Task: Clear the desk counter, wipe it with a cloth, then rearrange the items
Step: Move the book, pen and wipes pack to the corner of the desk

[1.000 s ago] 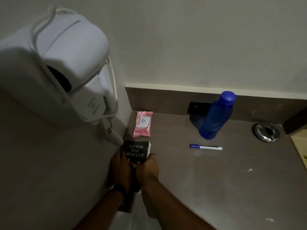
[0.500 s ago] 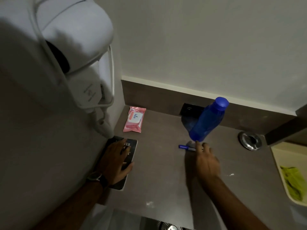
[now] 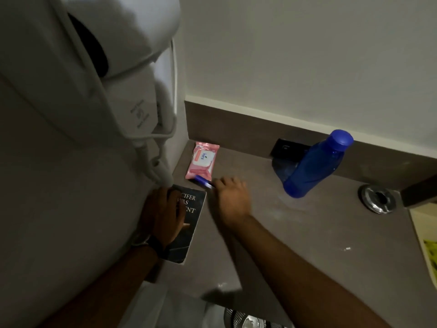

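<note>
Our right hand's fingers are curled narrow around a blue pen, gripping it near its rear end, blue cap end pointing left toward the wall corner. Right hand sits knuckles-up, low over the counter, forearm running back to the lower right. Bit of motion blur, so we can't tell whether the pen tip touches the surface.

Left hand's fingers lie spread and flat on a black book, pressing its cover, holding nothing. Left hand covers the book's upper left; a dark watch is on that wrist, and the arm comes in from the lower left.

The book lies flat against the left wall, white title letters partly hidden by our fingers. The pen is just beyond the book's top right corner, overlapping the near edge of a pink wipes pack that lies flat in the back corner.

A blue bottle, capped, stands on the counter well to the right, near the back ledge; contents can't be seen. A round metal fitting is set into the counter further right. A white wall-mounted hair dryer hangs above the left hand.
</note>
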### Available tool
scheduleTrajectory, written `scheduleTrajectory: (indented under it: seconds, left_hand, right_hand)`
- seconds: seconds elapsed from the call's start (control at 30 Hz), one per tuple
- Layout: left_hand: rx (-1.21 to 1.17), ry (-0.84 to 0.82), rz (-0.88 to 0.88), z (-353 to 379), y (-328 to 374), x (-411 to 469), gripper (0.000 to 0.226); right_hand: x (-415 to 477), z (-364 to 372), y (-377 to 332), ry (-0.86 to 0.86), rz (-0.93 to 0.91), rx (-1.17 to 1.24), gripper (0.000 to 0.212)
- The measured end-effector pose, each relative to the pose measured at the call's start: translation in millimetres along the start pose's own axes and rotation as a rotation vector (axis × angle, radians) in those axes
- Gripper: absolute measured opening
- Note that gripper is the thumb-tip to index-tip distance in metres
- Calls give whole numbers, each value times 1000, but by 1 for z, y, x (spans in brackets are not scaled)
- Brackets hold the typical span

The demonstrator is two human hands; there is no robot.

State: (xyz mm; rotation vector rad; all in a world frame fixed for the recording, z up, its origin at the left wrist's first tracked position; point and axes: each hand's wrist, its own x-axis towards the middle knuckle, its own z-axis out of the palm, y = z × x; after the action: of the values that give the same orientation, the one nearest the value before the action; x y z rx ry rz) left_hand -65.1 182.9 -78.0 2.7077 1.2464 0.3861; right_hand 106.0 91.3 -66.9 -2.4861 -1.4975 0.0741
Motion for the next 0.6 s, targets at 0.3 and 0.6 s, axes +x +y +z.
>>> scheduleTrajectory:
  seconds: [0.3,0.6]
  left_hand:
    - [-62,69,24,4,8,4,32]
    - [-211,38,-22,20,19,-16,59]
  right_hand:
    - [45,25,-39,-167,-70,-103,45]
    - [-107,-23,77,70,342,169,52]
